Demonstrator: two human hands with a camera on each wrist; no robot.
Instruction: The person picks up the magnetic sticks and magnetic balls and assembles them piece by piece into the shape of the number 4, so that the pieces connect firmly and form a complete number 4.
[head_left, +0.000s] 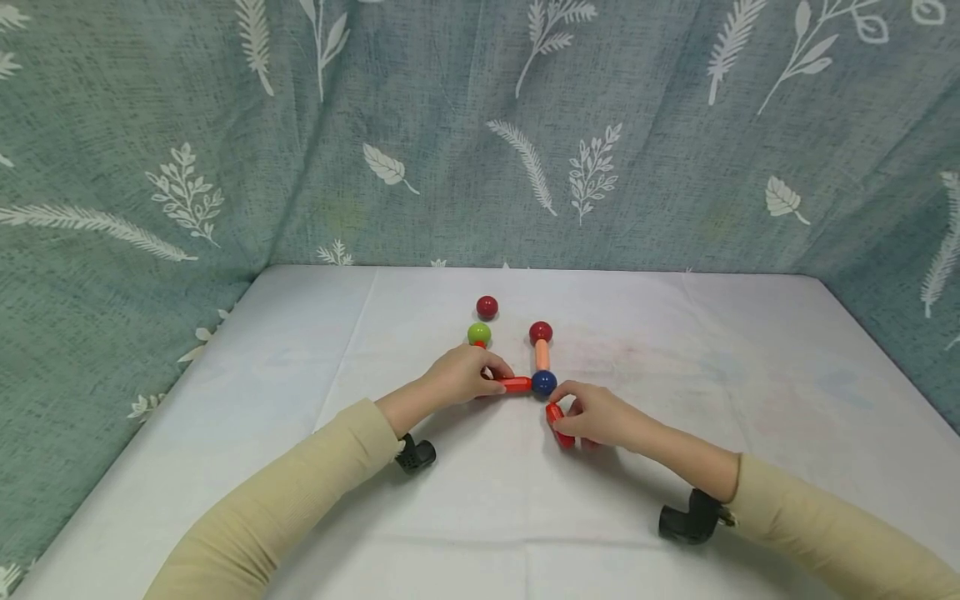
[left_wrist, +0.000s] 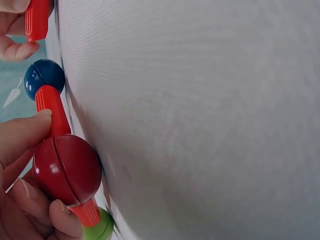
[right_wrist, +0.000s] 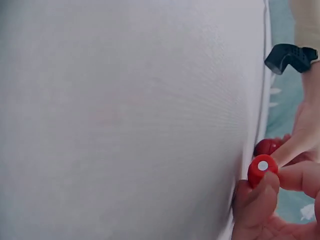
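Observation:
My left hand [head_left: 456, 377] pinches a red rod [head_left: 517, 384] that joins a blue ball [head_left: 543, 383] to a dark red ball [left_wrist: 70, 169]. That ball is hidden behind the hand in the head view. Another red rod [left_wrist: 86, 212] links it to a green ball [head_left: 479, 334]. From the blue ball, an orange rod [head_left: 542, 355] reaches back to a second dark red ball [head_left: 541, 332]. My right hand [head_left: 600, 414] pinches a loose red rod [head_left: 560, 425], its far end close to the blue ball but apart from it. One end shows a pale round disc in the right wrist view.
A separate dark red ball [head_left: 487, 307] lies behind the green one. Everything sits on a white cloth-covered table [head_left: 420, 533]. A green leaf-patterned curtain [head_left: 450, 133] hangs behind and at both sides. Black camera mounts [head_left: 688, 518] are strapped to both wrists.

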